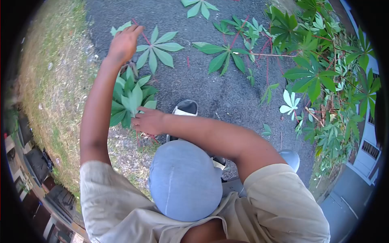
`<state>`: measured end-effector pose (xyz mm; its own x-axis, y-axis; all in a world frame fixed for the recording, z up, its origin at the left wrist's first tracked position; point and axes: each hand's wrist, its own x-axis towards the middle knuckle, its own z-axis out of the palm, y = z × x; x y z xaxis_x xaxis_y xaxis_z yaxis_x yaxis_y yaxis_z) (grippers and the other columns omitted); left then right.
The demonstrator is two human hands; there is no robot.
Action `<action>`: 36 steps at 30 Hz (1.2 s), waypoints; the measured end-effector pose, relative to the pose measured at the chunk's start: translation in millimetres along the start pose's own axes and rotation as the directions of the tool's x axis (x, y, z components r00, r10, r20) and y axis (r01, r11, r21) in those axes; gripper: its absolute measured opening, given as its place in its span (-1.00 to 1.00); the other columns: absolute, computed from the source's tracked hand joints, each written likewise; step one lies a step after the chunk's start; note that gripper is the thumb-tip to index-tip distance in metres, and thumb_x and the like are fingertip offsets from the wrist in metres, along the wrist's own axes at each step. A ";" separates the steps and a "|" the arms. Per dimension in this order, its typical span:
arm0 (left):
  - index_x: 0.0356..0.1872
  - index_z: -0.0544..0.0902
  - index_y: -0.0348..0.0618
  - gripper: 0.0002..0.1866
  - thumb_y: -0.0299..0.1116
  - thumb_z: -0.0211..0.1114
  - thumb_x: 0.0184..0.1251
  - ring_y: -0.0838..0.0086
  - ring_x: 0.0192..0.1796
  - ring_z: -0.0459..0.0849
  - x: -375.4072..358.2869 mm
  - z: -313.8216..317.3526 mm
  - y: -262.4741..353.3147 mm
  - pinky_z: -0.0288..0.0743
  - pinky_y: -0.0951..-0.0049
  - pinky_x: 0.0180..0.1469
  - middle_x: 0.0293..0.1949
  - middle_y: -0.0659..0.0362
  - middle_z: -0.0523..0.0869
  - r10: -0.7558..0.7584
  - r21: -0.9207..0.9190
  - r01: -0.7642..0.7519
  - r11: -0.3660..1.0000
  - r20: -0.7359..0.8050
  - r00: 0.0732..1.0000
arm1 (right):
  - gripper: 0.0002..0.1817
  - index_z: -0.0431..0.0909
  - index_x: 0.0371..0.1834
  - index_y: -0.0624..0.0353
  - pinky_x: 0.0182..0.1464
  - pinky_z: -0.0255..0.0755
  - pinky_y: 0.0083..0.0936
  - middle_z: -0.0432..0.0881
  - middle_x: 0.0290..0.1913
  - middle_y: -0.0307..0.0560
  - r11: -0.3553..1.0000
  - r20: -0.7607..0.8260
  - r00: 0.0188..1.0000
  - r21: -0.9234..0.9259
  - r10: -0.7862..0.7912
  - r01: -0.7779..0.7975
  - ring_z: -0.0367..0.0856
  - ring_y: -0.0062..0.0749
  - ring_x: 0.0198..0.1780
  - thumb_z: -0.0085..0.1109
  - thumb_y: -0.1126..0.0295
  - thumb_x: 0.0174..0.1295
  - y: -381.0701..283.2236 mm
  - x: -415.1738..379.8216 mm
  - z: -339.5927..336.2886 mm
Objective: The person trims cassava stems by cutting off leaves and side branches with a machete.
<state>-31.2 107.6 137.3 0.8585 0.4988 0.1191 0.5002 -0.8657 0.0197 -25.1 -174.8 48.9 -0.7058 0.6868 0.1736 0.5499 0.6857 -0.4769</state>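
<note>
Pavement (178, 87): bordered by grass (60, 81) at the left of the frame and a leafy plant (310, 77) at the right.
Leaf bunch (125, 94): seen left of centre, blades fanned above, red stems showing below the fingers.
Right grip (149, 121): curled narrow at the bunch's base, apparently holding its stems.
Left grip (124, 42): placed at upper left beside a loose leaf (154, 47) and its stalk; whether anything is pinched cannot be told.
Handling: stalks are best pinched rather than blades, stem ends kept level, pressure kept firm without crushing.
</note>
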 end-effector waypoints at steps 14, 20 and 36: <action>-0.01 0.68 -0.25 -0.81 -0.35 0.24 0.58 -0.19 -0.04 0.71 46.6 73.9 -41.9 0.61 0.03 0.10 -0.07 -0.17 0.77 -0.050 -0.174 0.062 0.983 0.075 0.996 | -0.59 0.63 0.23 0.09 0.36 0.49 -0.03 0.65 0.26 -0.03 0.450 0.100 0.486 -0.569 0.869 -0.688 0.63 -0.06 0.35 0.23 0.38 0.29 287.2 -302.4 -245.3; 0.20 0.67 -0.43 -0.64 -0.30 0.10 0.79 0.40 0.10 0.69 -92.7 -7.4 0.1 0.53 0.37 0.27 0.04 0.05 0.78 -0.663 -0.704 0.479 0.524 0.016 0.749 | -0.60 0.74 0.22 -0.01 0.66 0.08 0.19 0.44 0.55 -0.03 0.415 -0.042 0.626 -0.714 0.779 -0.564 0.27 -0.11 0.65 0.31 0.29 0.30 377.5 -291.7 -206.2; -0.18 0.74 -0.27 -0.44 0.16 0.27 0.60 -0.09 -0.09 0.78 74.3 -37.3 28.5 0.57 -0.07 -0.07 -0.28 -0.14 0.79 -0.468 -0.289 0.519 0.804 0.229 0.853 | -0.76 0.70 -0.08 0.17 0.30 0.46 0.16 0.71 0.13 0.21 0.608 -0.062 0.619 -0.133 0.783 -0.783 0.66 0.18 0.25 0.30 0.23 0.37 316.3 -209.8 -218.2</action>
<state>42.6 118.4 183.7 0.5243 0.8407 -0.1354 0.8153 -0.4497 0.3649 394.4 -49.3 49.6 0.0214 0.9769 -0.2127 0.9463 -0.0885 -0.3111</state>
